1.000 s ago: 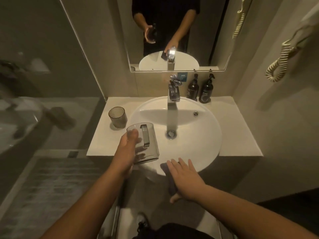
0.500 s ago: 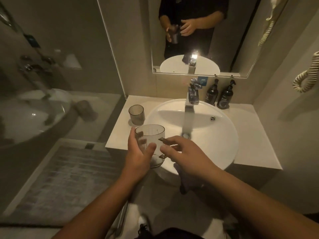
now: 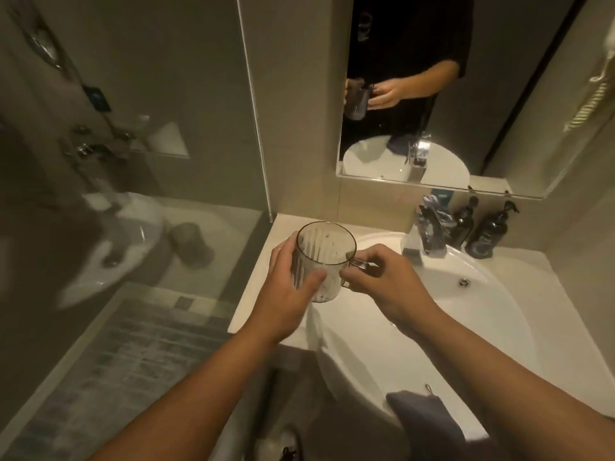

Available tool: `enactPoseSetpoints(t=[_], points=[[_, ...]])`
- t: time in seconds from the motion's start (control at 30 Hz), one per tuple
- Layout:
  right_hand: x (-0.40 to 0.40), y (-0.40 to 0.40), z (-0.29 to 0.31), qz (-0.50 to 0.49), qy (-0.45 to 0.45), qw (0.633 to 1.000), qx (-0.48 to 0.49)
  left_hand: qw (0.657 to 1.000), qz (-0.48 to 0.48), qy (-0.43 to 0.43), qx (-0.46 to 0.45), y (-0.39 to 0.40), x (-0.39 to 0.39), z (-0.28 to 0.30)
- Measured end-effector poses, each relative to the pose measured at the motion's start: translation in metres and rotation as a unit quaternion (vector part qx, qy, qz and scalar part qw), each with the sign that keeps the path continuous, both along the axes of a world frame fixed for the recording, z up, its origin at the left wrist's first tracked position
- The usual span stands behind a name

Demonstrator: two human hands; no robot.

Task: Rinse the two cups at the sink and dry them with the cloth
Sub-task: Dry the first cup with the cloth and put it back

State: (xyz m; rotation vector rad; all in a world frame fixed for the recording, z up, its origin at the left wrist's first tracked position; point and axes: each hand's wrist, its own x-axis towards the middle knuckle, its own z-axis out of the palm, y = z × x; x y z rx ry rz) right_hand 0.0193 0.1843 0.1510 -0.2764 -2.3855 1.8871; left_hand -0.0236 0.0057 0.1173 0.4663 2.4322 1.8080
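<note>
The second cup is hidden behind the held cup; at five o'clock the cloth is partly covered by the right forearm.

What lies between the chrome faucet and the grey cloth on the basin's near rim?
Only bare white basin separates the chrome faucet from the grey cloth, as the head view shows; the right forearm crosses above it.

Pale counter carries the round white basin, two dark pump bottles at the back, grey cloth draped over the basin's front rim.
</note>
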Motion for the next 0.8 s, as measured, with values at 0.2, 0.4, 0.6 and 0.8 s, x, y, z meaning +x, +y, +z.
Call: enactPoseSetpoints(t=[0.2, 0.4, 0.6, 0.8], points=[[-0.120, 0.003, -0.008, -0.048, 0.004, 0.997, 0.057, 0.999, -0.042, -0.019, 0.012, 0.012, -0.134, 0.002], [-0.229, 0.025, -0.050, 0.012, -0.039, 0.983, 0.181, 0.995, 0.018, -0.095, 0.022, 0.021, -0.210, -0.045], [-0.306, 0.034, -0.101, 0.052, -0.027, 0.938, 0.340, 0.992, 0.065, -0.109, -0.009, 0.029, -0.265, -0.093], [-0.342, 0.033, -0.148, 0.076, -0.038, 0.914, 0.396, 0.982, 0.082, -0.157, -0.060, 0.031, -0.292, -0.138]])
